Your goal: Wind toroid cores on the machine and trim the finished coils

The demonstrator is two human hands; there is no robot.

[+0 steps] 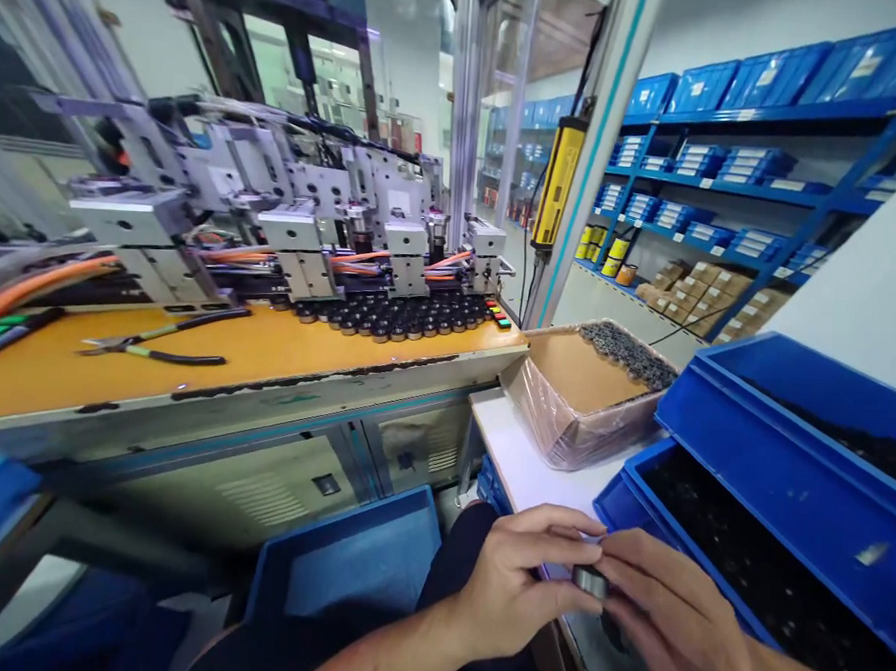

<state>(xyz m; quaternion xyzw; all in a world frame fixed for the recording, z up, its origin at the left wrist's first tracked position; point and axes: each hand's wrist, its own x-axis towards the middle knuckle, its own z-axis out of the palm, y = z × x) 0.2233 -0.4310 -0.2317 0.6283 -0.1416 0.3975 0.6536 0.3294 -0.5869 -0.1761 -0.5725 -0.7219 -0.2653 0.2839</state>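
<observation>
Head view: two hands, a left (506, 579) and a right (674, 603), meet around a small dark round part (590, 581) above a white table (498, 448).
The left pinches it between thumb and fingers; the right's fingers lie close against it, hiding one side, their grip impossible to tell. A dark shape (614, 633) below is hard to make out. Nearby, two blue bins (779, 463) run out of frame; beyond stand a plastic-wrapped carton (563, 437) and a bench (289, 352) bearing pliers (180, 358) and clustered black pieces (411, 321).
</observation>
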